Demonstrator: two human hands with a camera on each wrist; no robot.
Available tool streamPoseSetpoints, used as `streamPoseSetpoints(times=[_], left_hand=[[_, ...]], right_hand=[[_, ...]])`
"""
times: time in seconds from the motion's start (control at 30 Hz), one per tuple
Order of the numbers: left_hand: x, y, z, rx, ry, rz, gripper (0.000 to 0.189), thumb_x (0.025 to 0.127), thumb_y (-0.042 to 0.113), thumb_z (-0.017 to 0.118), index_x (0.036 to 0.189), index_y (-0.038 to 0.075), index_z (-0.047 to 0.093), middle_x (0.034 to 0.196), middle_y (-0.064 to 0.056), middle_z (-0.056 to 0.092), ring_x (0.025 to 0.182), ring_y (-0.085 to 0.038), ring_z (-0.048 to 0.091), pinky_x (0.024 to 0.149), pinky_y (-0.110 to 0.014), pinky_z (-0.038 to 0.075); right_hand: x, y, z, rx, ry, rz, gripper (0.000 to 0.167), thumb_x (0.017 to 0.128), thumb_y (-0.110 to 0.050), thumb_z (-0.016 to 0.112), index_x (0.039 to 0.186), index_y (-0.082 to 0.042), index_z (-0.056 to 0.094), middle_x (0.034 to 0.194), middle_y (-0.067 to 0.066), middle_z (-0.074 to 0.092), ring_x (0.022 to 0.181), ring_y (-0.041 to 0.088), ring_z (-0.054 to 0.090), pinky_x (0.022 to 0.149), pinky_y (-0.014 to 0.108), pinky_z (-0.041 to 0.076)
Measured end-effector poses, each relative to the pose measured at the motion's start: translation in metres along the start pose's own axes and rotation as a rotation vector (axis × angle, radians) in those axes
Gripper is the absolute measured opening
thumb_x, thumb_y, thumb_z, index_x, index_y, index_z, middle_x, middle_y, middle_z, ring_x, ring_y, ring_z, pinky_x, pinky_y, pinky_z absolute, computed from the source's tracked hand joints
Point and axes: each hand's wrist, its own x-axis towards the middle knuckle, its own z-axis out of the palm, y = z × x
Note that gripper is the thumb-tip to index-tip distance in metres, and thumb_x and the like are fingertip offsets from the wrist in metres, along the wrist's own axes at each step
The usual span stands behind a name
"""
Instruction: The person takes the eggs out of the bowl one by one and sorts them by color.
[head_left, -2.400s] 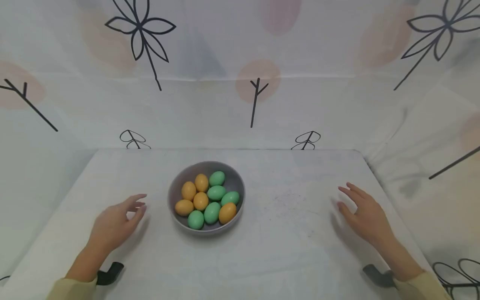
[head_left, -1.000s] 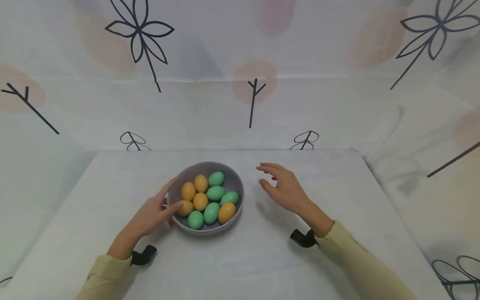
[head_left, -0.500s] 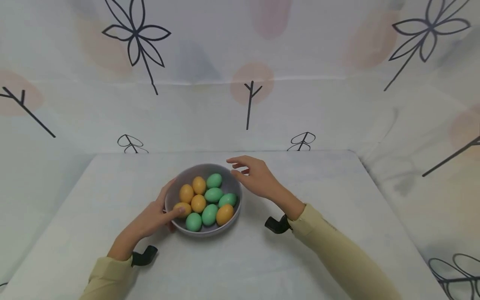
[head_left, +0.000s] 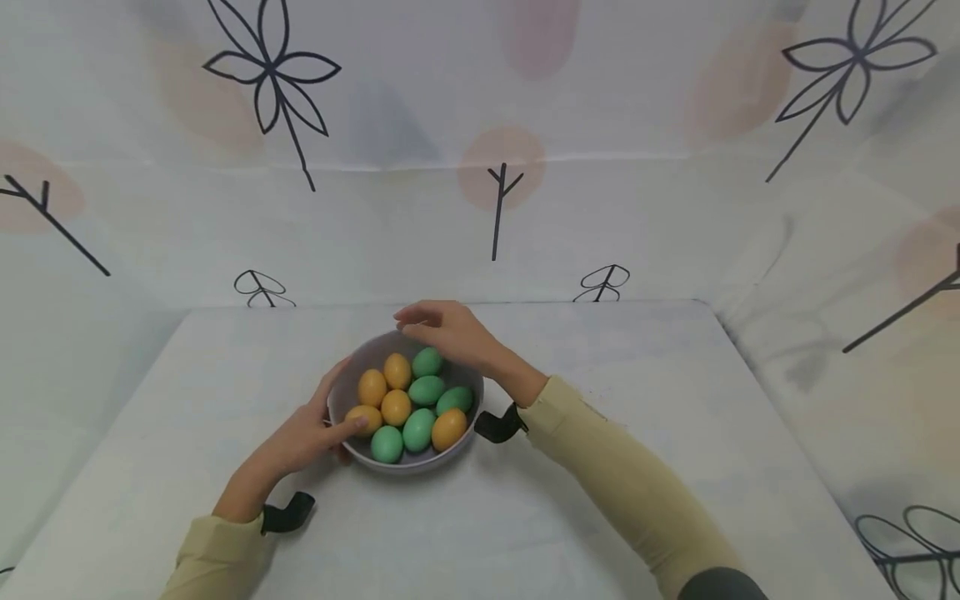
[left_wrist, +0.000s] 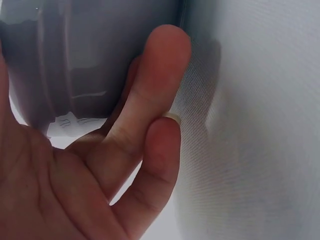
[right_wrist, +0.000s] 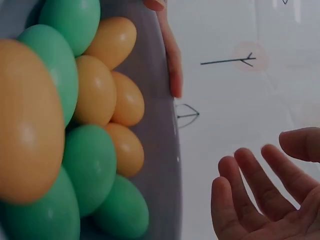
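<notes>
A round grey bowl [head_left: 369, 360] stands on the white table, filled with several orange eggs [head_left: 396, 407] and several green eggs [head_left: 419, 431]. My left hand [head_left: 300, 437] grips its left side, thumb over the rim by an orange egg and fingers along the outer wall. In the left wrist view, fingers [left_wrist: 165, 65] lie between the bowl's side [left_wrist: 90, 55] and the tabletop. Above the far right rim hovers my right hand [head_left: 453, 333], fingers relaxed and holding nothing. The right wrist view shows that hand [right_wrist: 270, 205] apart from the bowl's rim [right_wrist: 172, 160], palm visible.
The white tabletop [head_left: 600, 400] reaches back to a pale cloth backdrop [head_left: 375, 225] printed with plant outlines and soft blotches. Black wrist mounts [head_left: 288, 512] sit at both sleeve cuffs.
My left hand came in from the left and took hold of the bowl's side. My right hand swept left from the table's right side to over the bowl's far rim. The eggs stayed put.
</notes>
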Motion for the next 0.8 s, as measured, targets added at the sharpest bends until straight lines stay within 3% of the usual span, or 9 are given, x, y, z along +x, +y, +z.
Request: streamPoseSetpoints(times=[0.17,0.37,0.53,0.67,0.8], left_hand=[[0.0,0.0,0.0,-0.003,-0.006,-0.012,0.091,0.096,0.047,0.062,0.158,0.039,-0.004,0.085,-0.006,0.069,0.074,-0.022,0.066,0.086,-0.049,0.041],[0.001,0.0,0.0,0.015,-0.004,-0.027,0.093,0.096,0.048,0.063,0.158,0.038,-0.005,0.08,-0.004,0.069,0.076,-0.022,0.064,0.086,-0.05,0.041],[0.0,0.001,0.0,0.009,-0.009,-0.018,0.093,0.096,0.047,0.062,0.158,0.037,-0.006,0.08,-0.004,0.069,0.076,-0.022,0.064,0.089,-0.053,0.039],[0.0,0.0,0.001,0.005,-0.007,-0.01,0.092,0.097,0.046,0.062,0.158,0.037,-0.006,0.079,-0.004,0.069,0.076,-0.022,0.064,0.09,-0.053,0.038],[0.0,-0.001,0.001,0.0,-0.004,-0.013,0.092,0.097,0.047,0.062,0.158,0.038,-0.006,0.078,-0.004,0.069,0.076,-0.022,0.064,0.09,-0.053,0.038]], right_hand=[[0.017,0.0,0.014,0.039,-0.072,0.003,0.029,0.101,-0.025,0.059,0.124,-0.009,0.068,0.124,0.002,0.066,0.113,0.019,0.061,0.093,0.039,0.049],[0.028,0.006,0.029,0.061,-0.172,0.035,0.023,0.101,-0.019,0.058,0.118,-0.009,0.07,0.115,-0.004,0.067,0.11,0.011,0.058,0.092,0.031,0.047],[0.034,0.014,0.035,0.052,-0.248,0.087,0.024,0.098,-0.014,0.06,0.119,-0.013,0.071,0.115,-0.008,0.068,0.112,0.009,0.058,0.097,0.032,0.043],[0.038,0.018,0.038,0.009,-0.31,0.088,0.031,0.095,-0.005,0.06,0.123,-0.014,0.071,0.12,-0.007,0.067,0.113,0.009,0.058,0.098,0.03,0.042],[0.04,0.021,0.044,-0.033,-0.367,0.063,0.044,0.088,0.005,0.06,0.127,-0.013,0.069,0.122,-0.003,0.066,0.106,0.012,0.06,0.092,0.026,0.046]])
